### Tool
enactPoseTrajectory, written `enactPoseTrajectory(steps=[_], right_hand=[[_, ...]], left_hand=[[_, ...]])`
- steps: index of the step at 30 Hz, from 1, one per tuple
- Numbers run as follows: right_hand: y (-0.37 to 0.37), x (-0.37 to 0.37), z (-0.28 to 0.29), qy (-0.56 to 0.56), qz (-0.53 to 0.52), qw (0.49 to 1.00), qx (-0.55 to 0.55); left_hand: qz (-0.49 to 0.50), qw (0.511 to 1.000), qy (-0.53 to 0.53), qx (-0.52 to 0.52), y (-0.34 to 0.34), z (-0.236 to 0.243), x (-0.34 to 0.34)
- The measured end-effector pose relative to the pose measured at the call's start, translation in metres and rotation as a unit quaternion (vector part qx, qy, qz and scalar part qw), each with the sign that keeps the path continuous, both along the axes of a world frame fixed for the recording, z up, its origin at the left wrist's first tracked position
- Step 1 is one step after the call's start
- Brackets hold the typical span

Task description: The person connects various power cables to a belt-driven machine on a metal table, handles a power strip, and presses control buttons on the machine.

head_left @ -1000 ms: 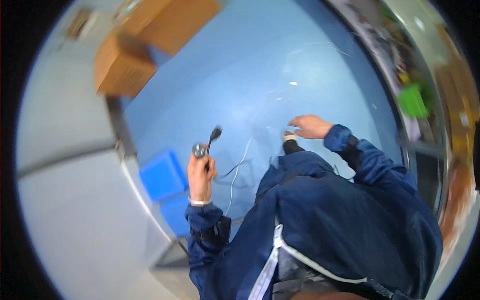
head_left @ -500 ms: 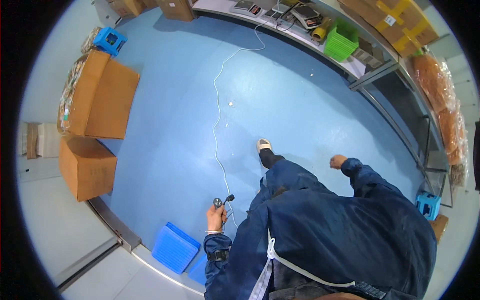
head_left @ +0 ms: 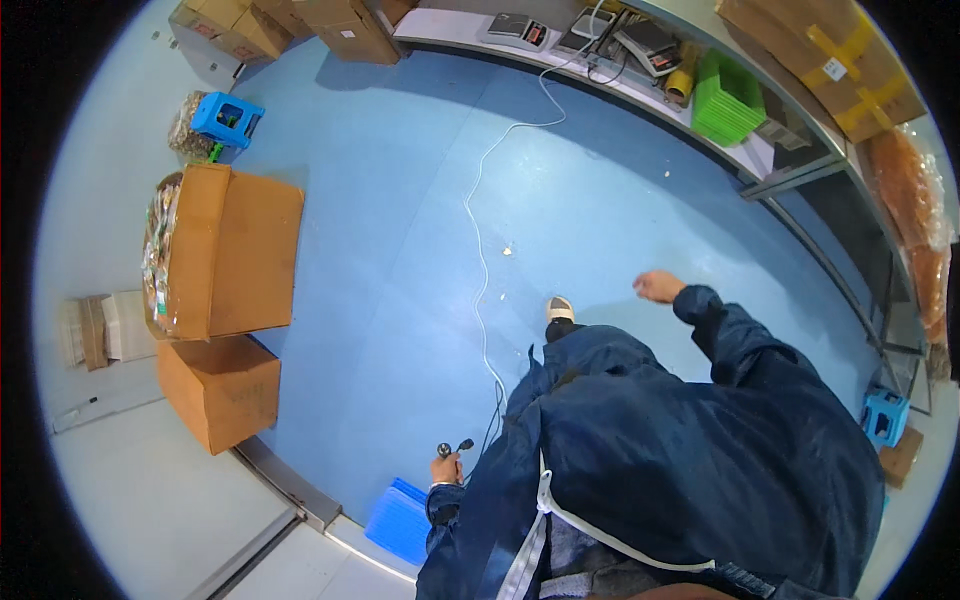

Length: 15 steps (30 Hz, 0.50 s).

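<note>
1 left hand (head_left: 446, 471), 2 dark objects (head_left: 445, 450) held, 2 blue stools (head_left: 209, 118)

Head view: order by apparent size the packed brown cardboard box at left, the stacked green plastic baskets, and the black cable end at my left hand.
Cardboard box, largest
Green baskets
Black cable end, smallest

A small dark round-headed object (head_left: 444, 450), shiny on top, and a black cord connector (head_left: 466, 444) stick up just beside each other from the left hand (head_left: 446, 469), near left; finer detail is too small to tell.
</note>
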State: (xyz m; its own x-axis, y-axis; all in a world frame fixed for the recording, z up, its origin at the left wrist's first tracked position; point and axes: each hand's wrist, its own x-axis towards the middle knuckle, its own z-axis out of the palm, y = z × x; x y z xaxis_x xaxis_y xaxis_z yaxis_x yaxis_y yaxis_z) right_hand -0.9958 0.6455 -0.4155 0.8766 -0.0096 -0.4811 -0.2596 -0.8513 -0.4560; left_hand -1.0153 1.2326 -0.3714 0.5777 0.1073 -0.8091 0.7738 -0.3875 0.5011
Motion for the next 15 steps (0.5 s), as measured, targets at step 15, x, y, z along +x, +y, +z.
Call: enactPoseTrajectory(steps=[15], right_hand=[[0.053, 0.179, 0.026, 0.013, -0.063, 0.997, -0.035]], left_hand=[[-0.058, 0.997, 0.039, 0.036, 0.036, 0.018, 0.270]])
